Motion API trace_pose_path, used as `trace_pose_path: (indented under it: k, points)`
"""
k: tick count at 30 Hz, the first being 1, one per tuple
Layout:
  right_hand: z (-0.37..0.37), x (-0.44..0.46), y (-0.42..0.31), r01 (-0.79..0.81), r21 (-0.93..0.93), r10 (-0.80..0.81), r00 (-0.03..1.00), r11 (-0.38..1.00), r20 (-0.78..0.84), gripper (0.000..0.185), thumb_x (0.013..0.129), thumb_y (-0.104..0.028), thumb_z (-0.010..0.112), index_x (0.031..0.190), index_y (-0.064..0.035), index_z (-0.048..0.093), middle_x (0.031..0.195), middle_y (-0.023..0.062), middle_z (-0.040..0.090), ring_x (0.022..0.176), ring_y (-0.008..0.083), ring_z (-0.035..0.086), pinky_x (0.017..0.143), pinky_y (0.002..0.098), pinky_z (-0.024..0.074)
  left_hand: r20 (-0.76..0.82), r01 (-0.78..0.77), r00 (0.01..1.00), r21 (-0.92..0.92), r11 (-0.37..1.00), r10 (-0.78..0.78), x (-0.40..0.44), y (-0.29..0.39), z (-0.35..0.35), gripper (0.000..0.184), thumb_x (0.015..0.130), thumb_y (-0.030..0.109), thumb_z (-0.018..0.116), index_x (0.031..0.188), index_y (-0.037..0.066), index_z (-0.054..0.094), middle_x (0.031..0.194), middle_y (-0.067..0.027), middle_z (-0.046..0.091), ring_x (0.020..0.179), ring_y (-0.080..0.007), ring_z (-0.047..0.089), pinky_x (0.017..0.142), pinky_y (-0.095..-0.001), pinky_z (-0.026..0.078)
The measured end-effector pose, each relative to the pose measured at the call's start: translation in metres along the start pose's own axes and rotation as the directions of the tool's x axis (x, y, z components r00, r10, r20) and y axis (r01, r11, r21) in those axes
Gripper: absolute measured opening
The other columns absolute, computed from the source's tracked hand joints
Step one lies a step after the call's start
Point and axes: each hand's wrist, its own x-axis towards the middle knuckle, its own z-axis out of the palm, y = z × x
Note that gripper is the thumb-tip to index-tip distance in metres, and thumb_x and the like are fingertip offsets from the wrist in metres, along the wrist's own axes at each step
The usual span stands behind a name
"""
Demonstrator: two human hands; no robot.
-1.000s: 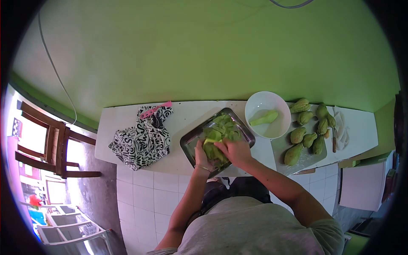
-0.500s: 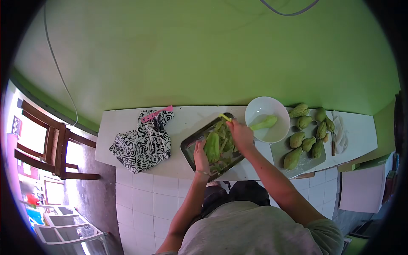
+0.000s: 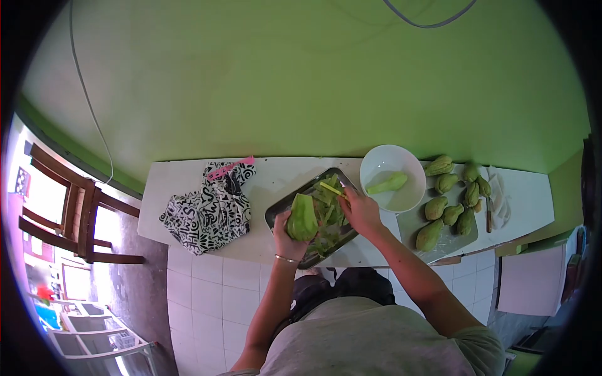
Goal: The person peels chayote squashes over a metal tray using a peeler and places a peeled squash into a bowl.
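A partly peeled green chayote (image 3: 303, 218) is held in my left hand (image 3: 288, 242), over the left part of a metal tray (image 3: 276, 207). Green peelings (image 3: 327, 210) lie in that tray. My right hand (image 3: 362, 212) is closed on a yellow peeler (image 3: 332, 188), above the tray's right side and apart from the chayote. Just right of the tray, a white bowl (image 3: 401, 161) holds a peeled pale green chayote (image 3: 387, 182).
Several unpeeled chayotes (image 3: 435, 207) rest on and around a second tray (image 3: 410, 220) at the right. Beside them are a knife (image 3: 489, 216) and a white cloth (image 3: 500, 200). A black-and-white patterned cloth (image 3: 210, 214) lies at the left of the white table (image 3: 153, 207).
My right hand first swung up and away from the chayote, then came slightly back down with the peeler. My left hand has moved left and tilted the chayote, whose pale flesh now shows.
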Motion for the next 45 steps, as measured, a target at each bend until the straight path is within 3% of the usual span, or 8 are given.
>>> trace_pose_path:
  k: [8, 14, 17, 23, 27, 32, 38, 45]
  points:
    - [0.001, -0.007, -0.011, 0.001, 0.044, -0.005, 0.996, 0.999, 0.089, 0.021, 0.088, -0.025, 0.055, 0.091, -0.0047, 0.053, 0.064, 0.0170, 0.059, 0.061, 0.0367, 0.060, 0.053, 0.0464, 0.0448, 0.048, 0.048, 0.997, 0.126, 0.991, -0.054, 0.006, -0.009, 0.005, 0.054, 0.085, 0.042, 0.036, 0.118, 0.003, 0.053, 0.103, -0.0132, 0.063, 0.080, -0.0308, 0.063, 0.061, -0.0403, 0.051]
    - [-0.012, -0.004, -0.019, -0.254, 0.207, 0.236, 0.966, 0.945, 0.109, 0.035, 0.090, -0.038, 0.052, 0.086, -0.0042, 0.057, 0.057, 0.0144, 0.056, 0.054, 0.0339, 0.057, 0.050, 0.0419, 0.0410, 0.071, 0.078, 0.994, 0.101, 0.992, -0.085, 0.009, -0.007, 0.003, 0.051, 0.086, 0.042, 0.038, 0.116, 0.004, 0.054, 0.105, -0.0124, 0.062, 0.082, -0.0292, 0.063, 0.064, -0.0419, 0.052]
    - [-0.018, -0.009, -0.021, -0.252, 0.250, 0.216, 0.962, 0.935, 0.165, 0.048, 0.090, -0.049, 0.046, 0.074, -0.0062, 0.060, 0.054, 0.0119, 0.056, 0.053, 0.0333, 0.059, 0.051, 0.0424, 0.0447, -0.009, 0.079, 0.997, 0.076, 0.994, -0.079, 0.004, -0.006, 0.011, 0.048, 0.087, 0.043, 0.040, 0.115, 0.007, 0.056, 0.107, -0.0100, 0.062, 0.088, -0.0275, 0.063, 0.070, -0.0453, 0.051]
    - [-0.016, -0.024, -0.053, -0.094, 0.320, 0.022, 0.975, 0.943, 0.222, 0.049, 0.090, -0.050, 0.047, 0.065, -0.0090, 0.059, 0.049, 0.0073, 0.054, 0.048, 0.0284, 0.058, 0.047, 0.0382, 0.0453, -0.185, 0.156, 0.974, 0.127, 0.980, -0.131, 0.012, -0.007, 0.010, 0.043, 0.087, 0.046, 0.042, 0.111, 0.013, 0.058, 0.105, -0.0064, 0.062, 0.092, -0.0240, 0.061, 0.075, -0.0454, 0.049]
    - [-0.002, -0.025, -0.047, 0.124, 0.104, -0.127, 0.991, 0.987, 0.029, 0.048, 0.087, -0.050, 0.051, 0.063, -0.0099, 0.058, 0.047, 0.0063, 0.053, 0.043, 0.0265, 0.056, 0.041, 0.0370, 0.0438, -0.294, 0.194, 0.947, 0.203, 0.960, -0.129, 0.016, -0.011, 0.003, 0.044, 0.085, 0.049, 0.041, 0.109, 0.016, 0.059, 0.098, -0.0045, 0.064, 0.084, -0.0218, 0.061, 0.067, -0.0409, 0.049]
    - [0.021, -0.015, -0.034, 0.256, 0.021, -0.252, 0.961, 0.966, -0.111, 0.048, 0.084, -0.052, 0.054, 0.062, -0.0102, 0.058, 0.044, 0.0070, 0.051, 0.039, 0.0257, 0.054, 0.037, 0.0354, 0.0419, -0.240, 0.231, 0.954, 0.200, 0.952, -0.181, 0.017, -0.007, -0.006, 0.042, 0.085, 0.050, 0.039, 0.101, 0.018, 0.060, 0.086, -0.0024, 0.064, 0.071, -0.0187, 0.059, 0.053, -0.0336, 0.042]
    - [0.037, -0.008, -0.038, 0.217, -0.012, -0.217, 0.972, 0.976, -0.088, 0.051, 0.086, -0.054, 0.050, 0.062, -0.0097, 0.059, 0.045, 0.0084, 0.052, 0.039, 0.0265, 0.055, 0.037, 0.0356, 0.0428, -0.278, 0.217, 0.946, 0.171, 0.961, -0.164, 0.018, -0.002, -0.013, 0.043, 0.085, 0.049, 0.037, 0.101, 0.016, 0.059, 0.084, -0.0048, 0.063, 0.070, -0.0210, 0.060, 0.047, -0.0300, 0.039]
    - [0.029, 0.024, 0.004, -0.174, -0.119, 0.179, 0.983, 0.978, 0.031, 0.055, 0.090, -0.053, 0.041, 0.069, -0.0060, 0.060, 0.055, 0.0159, 0.057, 0.053, 0.0368, 0.059, 0.049, 0.0455, 0.0459, -0.142, 0.206, 0.973, 0.154, 0.966, -0.185, 0.004, -0.022, 0.008, 0.049, 0.087, 0.045, 0.036, 0.111, 0.007, 0.055, 0.089, -0.0118, 0.063, 0.071, -0.0266, 0.061, 0.052, -0.0343, 0.044]
